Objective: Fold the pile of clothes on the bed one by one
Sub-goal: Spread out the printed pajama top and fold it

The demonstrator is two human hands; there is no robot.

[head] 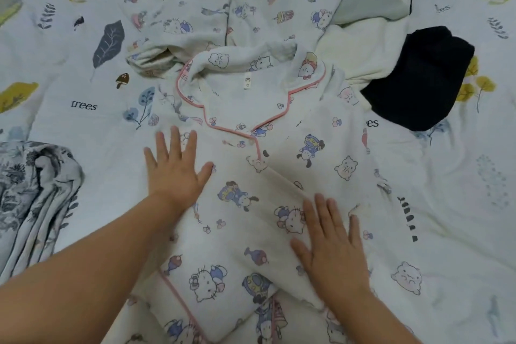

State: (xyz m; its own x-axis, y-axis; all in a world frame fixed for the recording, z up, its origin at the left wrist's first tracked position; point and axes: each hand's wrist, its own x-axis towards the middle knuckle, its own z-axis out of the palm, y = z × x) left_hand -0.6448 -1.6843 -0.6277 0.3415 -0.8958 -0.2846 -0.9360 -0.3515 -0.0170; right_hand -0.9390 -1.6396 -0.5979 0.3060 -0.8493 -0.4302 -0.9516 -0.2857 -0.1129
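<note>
At the left edge of the frame lies one grey-printed cloth (33, 193) on the bed (83, 70). Two hands press flat, fingers spread, gripping nothing: left hand (174, 169) at centre left, right hand (332, 243) at lower centre, both on the one pyjama top (240, 204) with pink piping. Its sleeves look folded inward; the thick cloth could spring open if released, or bunch if smoothed unevenly. The pile (321, 14) sits upper right, including one dark garment (418, 78).

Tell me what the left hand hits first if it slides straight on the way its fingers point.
The left hand lies flat on the pajama top; straight ahead it would probably first meet the pink-piped collar, then the crumpled matching garment beyond.
</note>
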